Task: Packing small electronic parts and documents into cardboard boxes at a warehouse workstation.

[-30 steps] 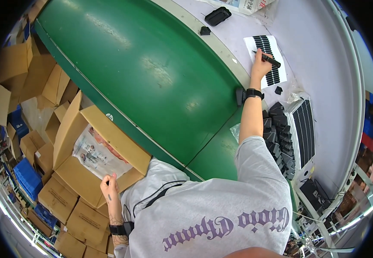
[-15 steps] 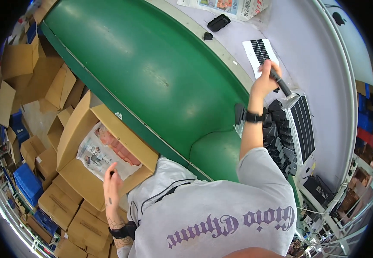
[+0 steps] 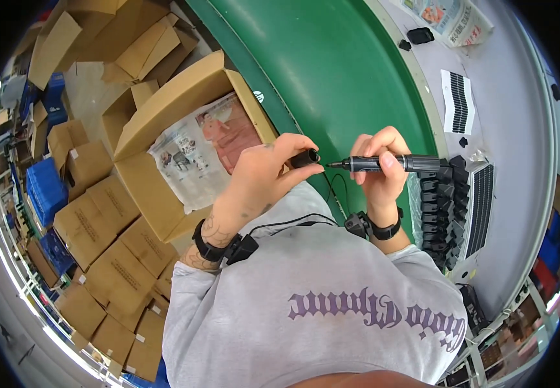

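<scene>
My right hand (image 3: 383, 171) grips a black marker (image 3: 415, 163) level in front of my chest, its bare tip pointing left. Pinched between the thumb and fingers of my left hand (image 3: 260, 173) is the black marker cap (image 3: 304, 158), its mouth turned toward that tip. A small gap separates cap and tip. Left of my hands, an open cardboard box (image 3: 139, 184) has a printed newspaper sheet (image 3: 199, 155) lying over its contents.
A green conveyor belt (image 3: 331, 71) runs beyond my hands. On the pale bench (image 3: 512, 149) at right are black plastic parts (image 3: 438, 213), a label sheet (image 3: 457, 103) and a black tray-like part (image 3: 420, 36). Stacked cardboard boxes (image 3: 108, 226) and a blue bin (image 3: 46, 191) stand left.
My right hand has come from the bench with the marker to the front of my chest. My left hand has risen from beside the box, bringing the cap close to the marker tip.
</scene>
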The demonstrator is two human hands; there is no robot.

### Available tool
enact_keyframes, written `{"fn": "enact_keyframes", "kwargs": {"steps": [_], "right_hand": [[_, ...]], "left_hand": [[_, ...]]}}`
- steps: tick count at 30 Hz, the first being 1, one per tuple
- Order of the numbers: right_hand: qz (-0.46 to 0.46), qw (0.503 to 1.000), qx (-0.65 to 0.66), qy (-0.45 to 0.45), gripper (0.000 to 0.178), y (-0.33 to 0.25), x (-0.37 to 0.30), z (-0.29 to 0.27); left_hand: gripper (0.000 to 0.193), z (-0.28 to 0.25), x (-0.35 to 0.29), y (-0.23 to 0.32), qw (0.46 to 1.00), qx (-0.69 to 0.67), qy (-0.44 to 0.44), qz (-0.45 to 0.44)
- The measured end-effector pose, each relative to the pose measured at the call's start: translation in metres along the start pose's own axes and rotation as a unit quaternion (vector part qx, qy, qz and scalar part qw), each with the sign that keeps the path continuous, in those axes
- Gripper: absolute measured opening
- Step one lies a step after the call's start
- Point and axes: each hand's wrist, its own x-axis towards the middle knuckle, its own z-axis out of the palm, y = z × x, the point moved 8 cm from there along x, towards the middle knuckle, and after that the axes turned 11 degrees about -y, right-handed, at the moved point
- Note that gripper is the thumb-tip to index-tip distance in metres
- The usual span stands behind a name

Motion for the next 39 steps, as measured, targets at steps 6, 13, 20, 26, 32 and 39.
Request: {"fn": "enact_keyframes", "kwargs": {"steps": [6, 13, 20, 26, 32, 39], "right_hand": [[-0.010, 0.999, -0.035, -0.038, 0.024, -0.002, 0.007, 0.020], [-0.073, 0.996, -0.035, 0.025, 0.025, 0.010, -0.016, 0.032], [-0.046, 0.988, 0.038, 0.139, 0.028, 0.016, -0.016, 0.018], [0.398, 0.907, -0.044, 0.134, 0.028, 0.154, -0.012, -0.105], [0.067, 0.930, 0.004, 0.362, 0.022, 0.109, 0.010, -0.351], [0.090, 0.827, -0.276, 0.481, 0.076, 0.087, -0.053, -0.383]], "left_hand": [[0.029, 0.003, -0.012, 0.014, 0.994, 0.083, -0.030, 0.066], [0.026, 0.023, -0.019, 0.023, 0.979, 0.076, -0.029, 0.187], [0.024, 0.043, -0.002, 0.040, 0.974, 0.128, -0.057, 0.180], [0.044, 0.065, 0.032, -0.068, 0.974, 0.214, -0.061, -0.032], [0.037, 0.042, -0.052, -0.161, 0.979, -0.034, -0.038, -0.199], [0.037, 0.012, -0.120, -0.211, 0.966, -0.057, 0.010, -0.253]]}}
